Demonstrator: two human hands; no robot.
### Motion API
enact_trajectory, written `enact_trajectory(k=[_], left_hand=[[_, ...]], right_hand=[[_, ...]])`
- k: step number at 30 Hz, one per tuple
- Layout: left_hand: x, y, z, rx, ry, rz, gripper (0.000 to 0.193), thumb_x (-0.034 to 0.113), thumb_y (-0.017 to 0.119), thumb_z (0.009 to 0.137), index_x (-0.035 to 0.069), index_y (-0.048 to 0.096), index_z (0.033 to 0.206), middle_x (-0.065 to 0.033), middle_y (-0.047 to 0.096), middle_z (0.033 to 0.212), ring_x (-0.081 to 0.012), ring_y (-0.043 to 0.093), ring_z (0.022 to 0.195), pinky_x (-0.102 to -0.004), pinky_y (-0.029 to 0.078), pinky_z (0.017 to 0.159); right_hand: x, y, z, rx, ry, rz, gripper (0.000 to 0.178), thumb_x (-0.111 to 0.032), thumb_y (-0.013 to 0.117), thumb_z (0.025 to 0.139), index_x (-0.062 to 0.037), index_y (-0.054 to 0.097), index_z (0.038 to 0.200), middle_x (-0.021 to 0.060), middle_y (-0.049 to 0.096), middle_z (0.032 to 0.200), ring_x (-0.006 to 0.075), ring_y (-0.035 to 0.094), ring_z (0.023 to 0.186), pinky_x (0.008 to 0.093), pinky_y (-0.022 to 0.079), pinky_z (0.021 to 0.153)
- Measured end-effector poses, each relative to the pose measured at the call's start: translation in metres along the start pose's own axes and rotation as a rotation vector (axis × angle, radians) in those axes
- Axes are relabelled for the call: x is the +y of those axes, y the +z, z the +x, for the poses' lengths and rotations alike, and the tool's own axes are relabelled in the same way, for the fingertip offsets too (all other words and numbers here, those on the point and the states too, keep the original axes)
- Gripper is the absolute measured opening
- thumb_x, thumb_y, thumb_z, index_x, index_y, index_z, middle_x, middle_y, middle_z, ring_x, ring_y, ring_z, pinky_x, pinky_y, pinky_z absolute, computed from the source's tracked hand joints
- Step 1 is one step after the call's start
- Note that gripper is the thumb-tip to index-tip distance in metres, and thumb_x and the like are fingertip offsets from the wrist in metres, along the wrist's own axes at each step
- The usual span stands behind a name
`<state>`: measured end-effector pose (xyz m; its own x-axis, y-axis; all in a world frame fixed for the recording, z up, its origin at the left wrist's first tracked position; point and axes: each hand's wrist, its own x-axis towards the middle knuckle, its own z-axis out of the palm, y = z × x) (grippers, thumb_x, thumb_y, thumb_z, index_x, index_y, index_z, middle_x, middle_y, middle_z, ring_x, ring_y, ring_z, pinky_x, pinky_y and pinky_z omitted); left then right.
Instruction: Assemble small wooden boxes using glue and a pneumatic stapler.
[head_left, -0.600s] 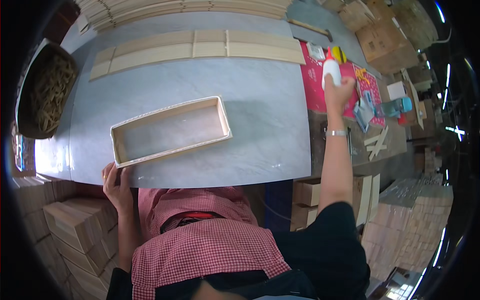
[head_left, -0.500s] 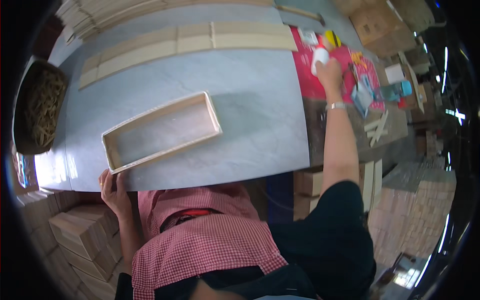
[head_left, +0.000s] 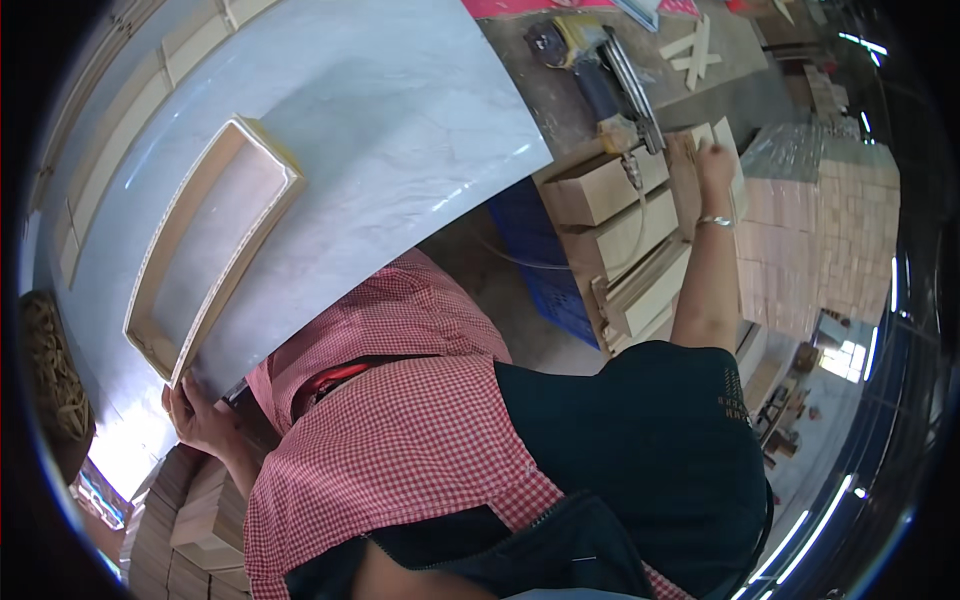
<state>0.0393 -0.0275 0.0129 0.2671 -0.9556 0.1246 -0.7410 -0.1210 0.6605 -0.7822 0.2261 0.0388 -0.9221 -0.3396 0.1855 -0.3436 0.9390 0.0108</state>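
Note:
A long, open rectangular wooden frame [head_left: 215, 300] lies on the grey tabletop [head_left: 350, 130]. At its near corner, by the table edge, the curled fingers of my left hand [head_left: 203, 420] hold it. My right hand [head_left: 713, 165] is stretched out to the far right, at the upper end of some pale wooden boards [head_left: 730, 150] standing upright. Its fingers are mostly hidden there, so I cannot tell whether it grips a board. A yellow and black nail gun [head_left: 590, 80] with an air hose [head_left: 640, 210] rests left of that hand.
Long flat wooden strips [head_left: 125, 125] lie along the far left of the tabletop. A bin of wood scraps [head_left: 55, 370] stands at the left. Crossed sticks [head_left: 695, 55] lie beyond the nail gun. Wooden boxes [head_left: 605, 190], a blue crate [head_left: 530, 240] and stacked wood [head_left: 820, 210] are at the right.
My right hand has left the white bottle with the red tip and moved nearer, down to the upright boards. My view has swung right. My left hand stays at the frame's corner.

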Motion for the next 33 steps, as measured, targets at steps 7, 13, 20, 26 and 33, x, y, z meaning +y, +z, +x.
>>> enact_trajectory(k=[7,13,20,26,33], left_hand=[[-0.014,0.008,0.0,0.031,0.097,-0.057,0.018,0.019,0.069,0.096,0.005,0.074,0.107,-0.0069,0.063,0.119,-0.0194,0.062,0.099,-0.0297,0.052,0.082],[-0.012,0.011,0.006,-0.039,0.162,-0.131,0.016,0.016,0.072,0.095,0.004,0.074,0.106,-0.0084,0.062,0.116,-0.0194,0.061,0.096,-0.0303,0.051,0.083],[0.031,-0.002,-0.01,0.024,0.202,0.028,0.028,0.013,0.081,0.084,0.004,0.074,0.109,-0.0097,0.065,0.112,-0.0223,0.06,0.097,-0.0326,0.051,0.082],[0.036,-0.003,-0.002,0.031,0.306,-0.09,0.034,0.016,0.083,0.079,0.002,0.074,0.108,-0.0077,0.069,0.107,-0.0233,0.059,0.097,-0.0347,0.051,0.085],[0.048,-0.001,-0.012,0.107,0.215,-0.189,0.033,0.017,0.083,0.079,0.004,0.074,0.108,-0.0076,0.069,0.108,-0.0232,0.059,0.099,-0.0354,0.052,0.087]], right_hand=[[0.053,0.088,-0.124,-0.421,0.297,-0.058,0.081,-0.065,0.05,0.09,0.0108,0.071,0.106,0.0295,0.07,0.107,0.0433,0.067,0.104,0.0456,0.053,0.09],[0.082,0.113,-0.158,-0.515,0.432,0.017,0.091,-0.073,0.045,0.089,0.013,0.069,0.105,0.0273,0.072,0.104,0.0419,0.068,0.104,0.0444,0.053,0.091],[0.043,0.015,-0.2,0.074,0.291,0.134,0.069,-0.056,0.061,0.089,0.0108,0.065,0.105,0.0255,0.069,0.098,0.0382,0.066,0.089,0.0422,0.054,0.083],[-0.025,-0.089,-0.136,0.557,-0.081,0.34,0.059,-0.041,0.069,0.091,0.0107,0.06,0.117,0.0269,0.066,0.11,0.0373,0.065,0.093,0.0399,0.055,0.085],[-0.317,-0.164,-0.187,-0.103,-1.289,0.801,0.071,-0.007,0.074,0.069,-0.0044,0.056,0.138,0.0142,0.052,0.146,0.0315,0.052,0.129,0.0428,0.043,0.108]])
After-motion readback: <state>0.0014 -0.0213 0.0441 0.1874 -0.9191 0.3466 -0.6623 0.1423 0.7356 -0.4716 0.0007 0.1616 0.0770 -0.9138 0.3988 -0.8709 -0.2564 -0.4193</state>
